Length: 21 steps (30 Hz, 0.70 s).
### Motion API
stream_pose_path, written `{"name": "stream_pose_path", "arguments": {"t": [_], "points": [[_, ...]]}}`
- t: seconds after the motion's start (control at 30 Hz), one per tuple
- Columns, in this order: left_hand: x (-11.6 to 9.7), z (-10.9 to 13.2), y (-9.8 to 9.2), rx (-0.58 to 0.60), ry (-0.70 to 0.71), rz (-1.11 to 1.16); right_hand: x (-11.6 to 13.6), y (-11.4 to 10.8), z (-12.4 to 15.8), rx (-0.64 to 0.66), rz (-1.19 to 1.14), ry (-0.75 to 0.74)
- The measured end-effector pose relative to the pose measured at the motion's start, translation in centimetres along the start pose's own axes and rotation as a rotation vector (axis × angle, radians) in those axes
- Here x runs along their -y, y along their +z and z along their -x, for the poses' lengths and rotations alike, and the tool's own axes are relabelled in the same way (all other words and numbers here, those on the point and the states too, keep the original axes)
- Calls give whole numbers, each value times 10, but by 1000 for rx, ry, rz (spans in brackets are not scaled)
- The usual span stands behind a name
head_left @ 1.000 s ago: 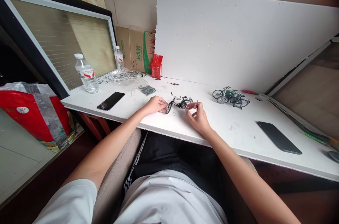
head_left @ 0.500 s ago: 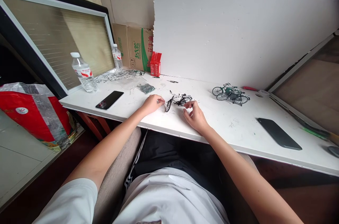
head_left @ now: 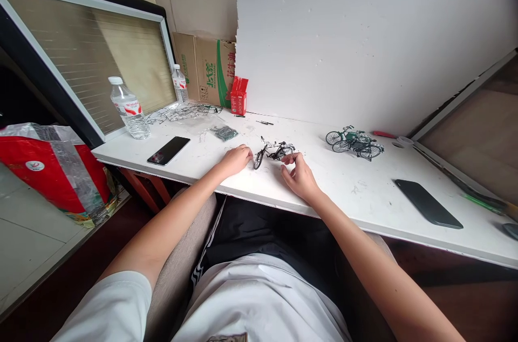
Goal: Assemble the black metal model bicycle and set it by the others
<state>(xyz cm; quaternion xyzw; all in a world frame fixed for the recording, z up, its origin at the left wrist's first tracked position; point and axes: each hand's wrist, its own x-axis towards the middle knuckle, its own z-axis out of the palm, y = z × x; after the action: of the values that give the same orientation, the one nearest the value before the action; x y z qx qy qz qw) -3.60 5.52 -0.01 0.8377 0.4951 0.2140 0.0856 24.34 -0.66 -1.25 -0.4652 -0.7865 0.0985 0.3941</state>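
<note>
A small black model bicycle (head_left: 273,153) stands on the white table (head_left: 251,180) between my hands, its front wheel toward the left. My left hand (head_left: 238,159) rests just left of that wheel with its fingers curled together; whether anything is in them is too small to tell. At the rear wheel is my right hand (head_left: 298,173), thumb and index finger apart, its fingertips close to or touching the wheel. Farther right stand more model bicycles (head_left: 354,143), green and black, close together.
Left on the table are a phone (head_left: 169,150), water bottles (head_left: 129,110), a small bag of parts (head_left: 225,132) and thin black frames (head_left: 186,111). A red box (head_left: 238,96) stands behind. At the right lie a dark phone (head_left: 428,203) and a red-handled tool (head_left: 384,134).
My left hand's fingers have drawn closer together beside the front wheel. The view has shifted slightly; the bicycle and my right hand look nearly unchanged.
</note>
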Motion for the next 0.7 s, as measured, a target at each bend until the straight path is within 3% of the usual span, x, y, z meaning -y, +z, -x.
{"name": "stream_pose_path", "arguments": {"t": [0.27,0.53,0.7], "points": [[6,-2,1,-5,11,64,2,0,0,5,-2,17],[0,0,-1,-37,-14,67,-2,-1,-3,0,23,-113],[-2,-1,-2,-56,-34,87,-2,-1,-4,41,40,-57]]}}
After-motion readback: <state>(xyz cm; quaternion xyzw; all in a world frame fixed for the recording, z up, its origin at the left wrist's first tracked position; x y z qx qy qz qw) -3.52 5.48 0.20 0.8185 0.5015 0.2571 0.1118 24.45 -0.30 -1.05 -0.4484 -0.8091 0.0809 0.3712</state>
